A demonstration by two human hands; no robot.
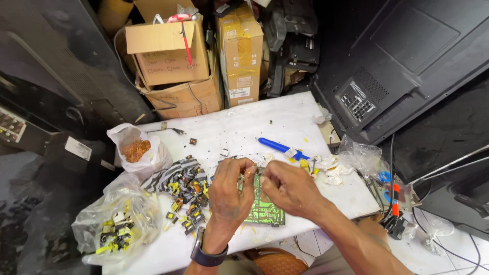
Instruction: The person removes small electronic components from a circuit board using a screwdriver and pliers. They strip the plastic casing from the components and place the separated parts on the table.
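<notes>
Holding the green circuit board (262, 206) at the lower centre of the frame, you have both hands closed over its upper edge, where it lies flat on the white bench (244, 127). Your left hand (230, 191), the one with the dark watch (206, 254) on the wrist, is pinched narrow on something small at the top of the board; I cannot tell exactly what part it is, because the fingers cover it. Your right hand (288, 186) is also curled tight at the same spot, touching the board, and its grip is hidden too. The board looks thin, stiff and light, so it should not bend much, but I think it is brittle and the soldered parts can snap or prick, so take it by the bare edges and not by the components. To the left of your hands there is a heap of small yellow and black transformers (186, 196) beside a striped cloth (170, 175), and two clear plastic bags, one with copper wire (136, 149) and one with more yellow parts (116, 224). A blue-handled tool (277, 146) lies just above your right hand, and cardboard boxes (170, 53) stand at the upper centre.
</notes>
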